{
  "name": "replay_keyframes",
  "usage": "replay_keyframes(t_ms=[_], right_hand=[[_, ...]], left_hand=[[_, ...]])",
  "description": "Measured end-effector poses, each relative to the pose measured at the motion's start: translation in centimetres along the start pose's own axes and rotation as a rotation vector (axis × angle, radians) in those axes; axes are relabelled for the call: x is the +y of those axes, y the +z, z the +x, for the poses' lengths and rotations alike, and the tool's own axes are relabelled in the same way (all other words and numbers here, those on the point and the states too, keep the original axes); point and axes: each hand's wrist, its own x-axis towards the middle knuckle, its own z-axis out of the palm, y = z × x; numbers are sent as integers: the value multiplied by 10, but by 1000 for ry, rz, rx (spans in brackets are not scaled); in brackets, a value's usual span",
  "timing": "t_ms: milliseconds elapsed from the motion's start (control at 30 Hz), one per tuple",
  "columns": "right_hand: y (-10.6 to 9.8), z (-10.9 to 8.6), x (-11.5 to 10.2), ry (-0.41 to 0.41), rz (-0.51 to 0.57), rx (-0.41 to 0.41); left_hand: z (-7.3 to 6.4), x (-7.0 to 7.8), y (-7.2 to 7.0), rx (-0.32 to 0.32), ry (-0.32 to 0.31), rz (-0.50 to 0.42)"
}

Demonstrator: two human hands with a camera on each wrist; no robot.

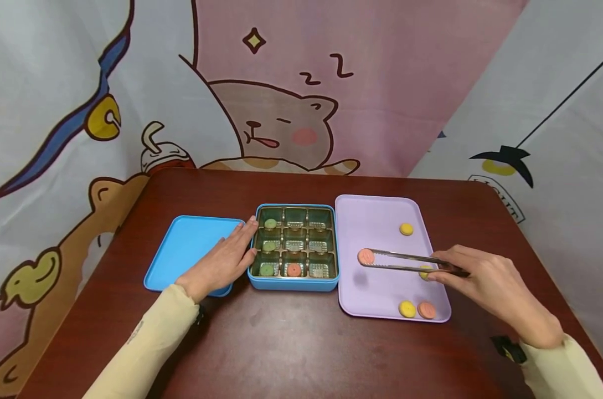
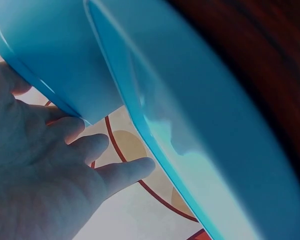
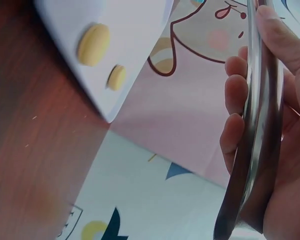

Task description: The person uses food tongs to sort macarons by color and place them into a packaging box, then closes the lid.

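Note:
My left hand (image 1: 218,266) lies with fairly straight fingers against the left side of a blue box (image 1: 293,285); the left wrist view shows its fingertips at the box wall. Inside the box is a gold-coloured insert with several compartments. Three green macarons (image 1: 267,269) fill its left column, and a pink macaron (image 1: 293,270) sits in the front middle compartment. My right hand (image 1: 495,288) grips metal tongs (image 1: 406,256), thumb along one arm. The tong tips pinch another pink macaron (image 1: 366,256) above the lilac tray (image 1: 376,216), its shadow falling below it.
On the tray lie three yellow macarons (image 1: 406,229), one partly behind the tongs, and a pink macaron (image 1: 427,310) near the front edge. A flat blue lid (image 1: 196,244) lies left of the box, under my left hand. A printed cloth (image 1: 281,55) hangs behind the brown table (image 1: 291,343).

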Motion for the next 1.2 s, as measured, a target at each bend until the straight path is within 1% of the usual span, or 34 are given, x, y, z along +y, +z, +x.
replay_keyframes(t_ms=[300,500,800,1033,1200], right_hand=[[1,23,-13,-23,4,-17],[7,38,-21,-54,39,-15],[17,61,-35,-116,55,32],[23,76,-45,-99,55,-22],[28,82,-46,-128,57,-8]], left_hand=[[1,0,0,6,3,0],[1,-1,2,2,-1,7],[-1,-2,2,0,-5,13],[-1,-1,1,3,1,11],[-1,0,1,3,0,9]])
